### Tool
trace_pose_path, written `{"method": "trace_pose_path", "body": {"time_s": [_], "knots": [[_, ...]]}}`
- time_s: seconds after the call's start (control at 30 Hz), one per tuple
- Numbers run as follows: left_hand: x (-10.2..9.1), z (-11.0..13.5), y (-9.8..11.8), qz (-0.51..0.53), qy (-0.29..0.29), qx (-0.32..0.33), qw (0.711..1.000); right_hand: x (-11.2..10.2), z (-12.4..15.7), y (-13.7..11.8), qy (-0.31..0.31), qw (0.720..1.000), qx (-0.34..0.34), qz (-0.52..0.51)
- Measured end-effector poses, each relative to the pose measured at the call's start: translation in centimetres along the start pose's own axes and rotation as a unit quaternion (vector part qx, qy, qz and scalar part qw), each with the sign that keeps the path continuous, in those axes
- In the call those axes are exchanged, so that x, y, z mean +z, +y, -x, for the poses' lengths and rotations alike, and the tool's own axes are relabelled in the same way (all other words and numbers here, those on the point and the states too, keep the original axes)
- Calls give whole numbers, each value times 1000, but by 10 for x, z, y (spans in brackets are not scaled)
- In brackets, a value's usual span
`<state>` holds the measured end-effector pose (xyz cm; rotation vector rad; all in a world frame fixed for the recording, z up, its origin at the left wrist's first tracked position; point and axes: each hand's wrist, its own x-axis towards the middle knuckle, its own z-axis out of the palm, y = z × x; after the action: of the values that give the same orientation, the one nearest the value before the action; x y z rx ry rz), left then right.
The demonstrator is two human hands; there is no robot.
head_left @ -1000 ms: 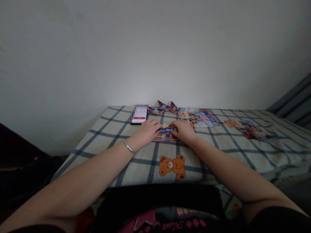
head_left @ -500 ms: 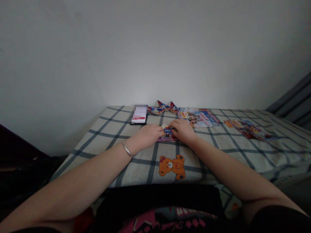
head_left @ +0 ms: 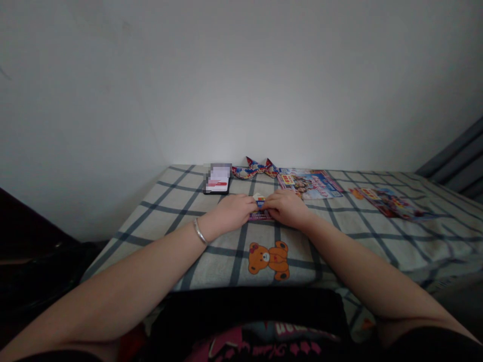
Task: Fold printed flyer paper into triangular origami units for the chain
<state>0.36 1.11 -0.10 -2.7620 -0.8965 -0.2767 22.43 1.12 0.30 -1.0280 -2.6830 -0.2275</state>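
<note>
Between my hands lies a small folded piece of colourful printed paper (head_left: pixel 261 215), purple-pink at its near edge and blue, red and pale toward the far point. My left hand (head_left: pixel 237 210), with a silver bangle at the wrist, has its fingers closed on the paper's left side. On the right side, my right hand (head_left: pixel 287 207) pinches the paper, its fingertips close to the left hand's. Both hands rest low over the checked tablecloth (head_left: pixel 215 261). The fingers cover much of the paper, so its full shape is hidden.
A phone (head_left: pixel 219 185) with a lit screen lies beyond my left hand. Beside it, a folded paper piece with pointed tips (head_left: pixel 255 169) stands near the wall (head_left: pixel 241 90). Printed flyers (head_left: pixel 320 184) lie to the right, another leaflet (head_left: pixel 396 202) farther right. A printed bear (head_left: pixel 268 260) decorates the cloth.
My right hand's fingers have shifted slightly down and closer over the paper, and more of its pale far point shows. The whole view has moved a little.
</note>
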Motion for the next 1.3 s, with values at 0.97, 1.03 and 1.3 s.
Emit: {"method": "trace_pose_path", "body": {"time_s": [0.97, 1.03, 1.3], "knots": [[-23, 14, -28, 22, -33, 5, 999, -26, 15, 28, -119, 987, 99, 32], [-23, 15, -29, 22, -41, -1, 999, -26, 17, 30, -129, 986, 105, 30], [-27, 18, -30, 14, -59, -22, 998, -26, 20, 37, -144, 982, 123, 27]]}}
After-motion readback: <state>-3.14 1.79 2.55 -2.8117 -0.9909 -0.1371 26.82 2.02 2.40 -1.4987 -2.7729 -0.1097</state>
